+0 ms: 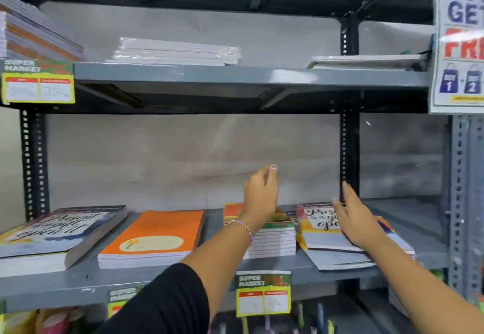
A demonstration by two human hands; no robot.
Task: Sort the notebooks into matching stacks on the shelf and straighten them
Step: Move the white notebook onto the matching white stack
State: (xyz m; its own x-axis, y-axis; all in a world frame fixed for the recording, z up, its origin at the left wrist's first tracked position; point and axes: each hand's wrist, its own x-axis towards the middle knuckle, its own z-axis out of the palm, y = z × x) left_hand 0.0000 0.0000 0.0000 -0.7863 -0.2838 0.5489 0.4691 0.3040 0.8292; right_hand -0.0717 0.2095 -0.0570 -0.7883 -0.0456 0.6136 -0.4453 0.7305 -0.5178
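Notebooks lie in four groups along the lower grey shelf (pixel 183 278). At the far left sits a thick stack with a script-lettered cover (pixel 56 231), turned so its lettering reads upside down from here. Just right of it rests a lower stack with a plain orange cover (pixel 157 237), squared up and set apart from its neighbours. Further right stands a taller stack with a green and orange top (pixel 272 237), its pale page edges facing near. Beside that, at the right, a loose pile of script-lettered notebooks (pixel 322 226) lies askew, the lower ones fanned out toward the near edge of the shelf and sticking past the top one. The left hand (pixel 260 195) hovers above the green-topped stack, fingers raised and loosely together, gripping nothing; a beaded bracelet (pixel 243 226) circles its wrist and a black sleeve (pixel 167 305) covers the upper arm. The right hand (pixel 353 218) lies flat with fingers extended and slightly spread, its palm over the right part of the askew pile; whether it presses on the cover cannot be told. On the upper shelf (pixel 235 74) rest a plastic-wrapped white stack (pixel 178 51), a tall stack at the far left (pixel 31 35) and a thin flat pile at the right (pixel 366 61). Yellow price tags (pixel 38 82) hang from the shelf edges, and a promotional sign (pixel 461 40) hangs at the upper right.
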